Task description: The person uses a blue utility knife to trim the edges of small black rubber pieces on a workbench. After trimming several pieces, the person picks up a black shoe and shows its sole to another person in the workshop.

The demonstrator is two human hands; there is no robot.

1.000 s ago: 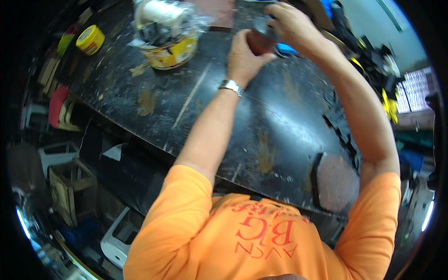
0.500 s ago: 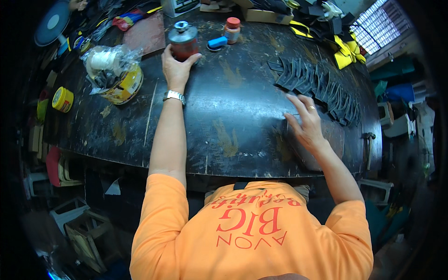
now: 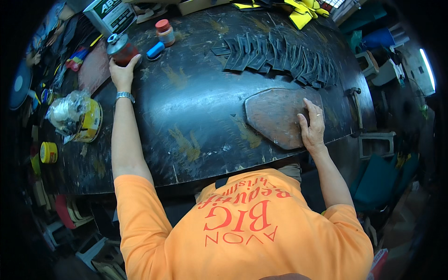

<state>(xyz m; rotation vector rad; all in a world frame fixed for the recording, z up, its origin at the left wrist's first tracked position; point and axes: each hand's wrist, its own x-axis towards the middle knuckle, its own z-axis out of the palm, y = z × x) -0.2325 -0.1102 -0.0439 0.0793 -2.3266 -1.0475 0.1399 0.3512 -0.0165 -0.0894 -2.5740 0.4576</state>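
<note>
My left hand (image 3: 123, 74) is wrapped round the lower part of a red metal can (image 3: 125, 51) with a grey sloped top, standing at the far left of the table. A silver watch (image 3: 125, 96) is on that wrist. With fingers spread and slightly bent, my right hand (image 3: 313, 125) rests on or just over the right part of a brown flat board (image 3: 275, 116) with cut corners; exact contact cannot be made out. Beyond the board, a row of overlapping black strips (image 3: 280, 58) lies on the table. Beside the can are a blue object (image 3: 155, 50) and a red-lidded jar (image 3: 164, 33).
On the dark table (image 3: 154, 126) stand a yellow tub (image 3: 88, 121) with a plastic-wrapped spool and a small yellow pot (image 3: 48, 152). A hammer (image 3: 356, 107) lies at the right edge. Yellow pieces (image 3: 301, 14) lie far off. Another person's hand (image 3: 35, 59) shows at upper left.
The view has swung to the right. My right hand has moved rightward across the board, uncovering its left part. My left hand still holds the can.
</note>
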